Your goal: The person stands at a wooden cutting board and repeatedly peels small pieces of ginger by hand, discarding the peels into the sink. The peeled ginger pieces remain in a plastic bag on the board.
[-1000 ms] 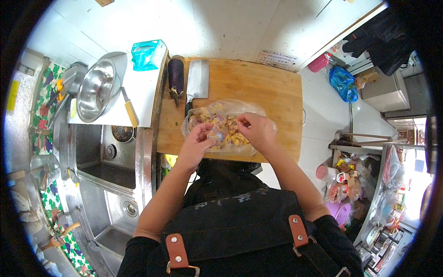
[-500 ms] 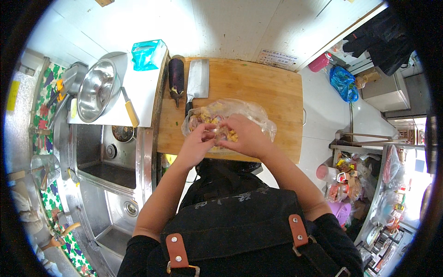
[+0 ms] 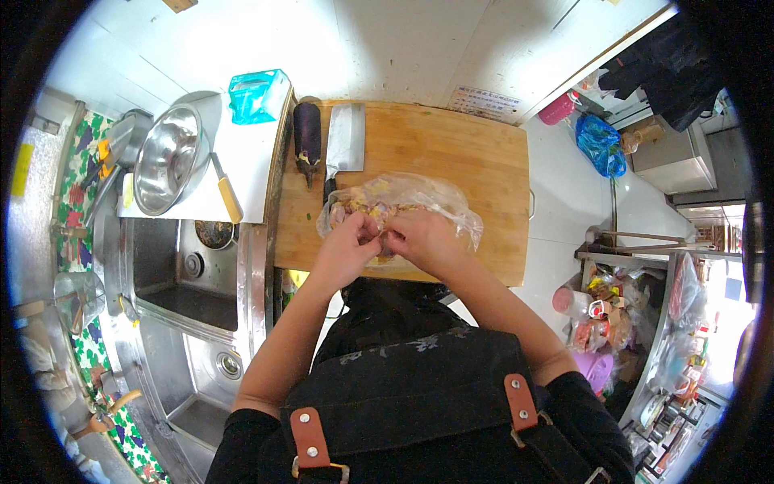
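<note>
Right hand (image 3: 427,239) has been shifted leftward since the earliest frame and is now brought against the left hand (image 3: 348,252). Fingertips of both hands are closed in a pinch, apparently on film of the clear plastic bag (image 3: 419,192); the exact grip is hidden. The bag is laid along the near side of the wooden cutting board (image 3: 451,145), and yellow-and-pink food pieces (image 3: 359,200) are contained in it.

Handling of the bag is judged to be unfinished; no knot or seal can be made out, and the amount left cannot be told.

The near board edge is set close below the hands. Beyond the left edge, a steel sink (image 3: 185,305) is located. Past the bag, the cleaver (image 3: 347,137) is laid down, with its handle near the film, beside a whole eggplant (image 3: 307,133). Open room is provided on the far right of the board, bounded by the wall (image 3: 403,60).
</note>
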Motion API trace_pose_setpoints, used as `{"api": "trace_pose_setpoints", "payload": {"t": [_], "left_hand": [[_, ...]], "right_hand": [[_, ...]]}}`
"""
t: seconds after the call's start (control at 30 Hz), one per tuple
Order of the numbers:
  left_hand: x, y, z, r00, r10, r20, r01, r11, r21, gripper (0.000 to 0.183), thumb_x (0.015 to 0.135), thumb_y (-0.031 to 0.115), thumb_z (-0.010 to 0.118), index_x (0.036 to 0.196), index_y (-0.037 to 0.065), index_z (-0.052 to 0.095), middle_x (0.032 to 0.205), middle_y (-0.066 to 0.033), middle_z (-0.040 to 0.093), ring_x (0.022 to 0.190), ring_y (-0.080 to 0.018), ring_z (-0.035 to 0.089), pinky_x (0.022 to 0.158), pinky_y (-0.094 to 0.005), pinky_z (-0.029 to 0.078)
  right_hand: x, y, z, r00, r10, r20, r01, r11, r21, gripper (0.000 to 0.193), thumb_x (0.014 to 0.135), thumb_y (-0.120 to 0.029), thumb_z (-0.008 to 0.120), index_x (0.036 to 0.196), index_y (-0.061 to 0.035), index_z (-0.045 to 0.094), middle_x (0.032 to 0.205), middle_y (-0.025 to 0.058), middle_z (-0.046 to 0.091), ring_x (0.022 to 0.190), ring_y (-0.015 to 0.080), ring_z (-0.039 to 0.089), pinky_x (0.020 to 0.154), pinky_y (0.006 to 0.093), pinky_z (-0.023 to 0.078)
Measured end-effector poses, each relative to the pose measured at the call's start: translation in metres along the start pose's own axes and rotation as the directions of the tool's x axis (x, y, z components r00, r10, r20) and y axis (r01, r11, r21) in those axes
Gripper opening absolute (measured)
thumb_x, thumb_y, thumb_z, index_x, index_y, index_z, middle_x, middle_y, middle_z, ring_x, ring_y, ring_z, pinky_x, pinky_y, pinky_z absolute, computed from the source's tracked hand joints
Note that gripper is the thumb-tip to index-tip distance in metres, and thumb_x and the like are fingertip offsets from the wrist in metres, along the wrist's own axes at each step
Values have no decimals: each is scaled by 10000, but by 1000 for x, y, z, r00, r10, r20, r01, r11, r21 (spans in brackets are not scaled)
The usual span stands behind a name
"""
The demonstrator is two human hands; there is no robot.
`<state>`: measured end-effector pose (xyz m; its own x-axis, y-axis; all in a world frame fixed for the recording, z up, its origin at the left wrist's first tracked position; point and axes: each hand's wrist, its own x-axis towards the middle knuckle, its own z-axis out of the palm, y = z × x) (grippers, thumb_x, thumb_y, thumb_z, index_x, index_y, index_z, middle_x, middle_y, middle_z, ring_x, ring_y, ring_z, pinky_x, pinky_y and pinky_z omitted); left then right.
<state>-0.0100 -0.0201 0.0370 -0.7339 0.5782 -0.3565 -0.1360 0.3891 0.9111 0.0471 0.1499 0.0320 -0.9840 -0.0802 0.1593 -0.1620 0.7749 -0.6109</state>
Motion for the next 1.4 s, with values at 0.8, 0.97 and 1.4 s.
{"api": "trace_pose_setpoints", "payload": {"t": [0.8,0.97,1.4], "left_hand": [[-7,-6,20,996,-75,-44,32,781,-623,345,858,-11,543,1186,37,450,1046,-72,562,981,-172,571,884,-305,472],[-7,-4,19,1000,15,16,-4,858,-513,390,842,-36,529,1224,27,485,1107,-59,569,989,-148,564,885,-282,462],[-10,-9,8,971,1,239,144,795,-590,442,866,48,552,1296,15,458,1062,-33,582,925,-116,559,843,-249,439]], "right_hand": [[-15,2,7,822,399,407,-570,553,608,340,919,-321,457,964,0,559,882,176,623,835,313,591,748,384,450],[-11,-1,0,904,287,317,-390,858,334,357,926,-338,419,987,-16,560,982,228,611,900,398,582,773,459,447],[-8,0,-8,953,175,247,-210,970,125,267,826,-300,497,831,-44,571,777,189,618,746,384,596,661,475,466]]}}
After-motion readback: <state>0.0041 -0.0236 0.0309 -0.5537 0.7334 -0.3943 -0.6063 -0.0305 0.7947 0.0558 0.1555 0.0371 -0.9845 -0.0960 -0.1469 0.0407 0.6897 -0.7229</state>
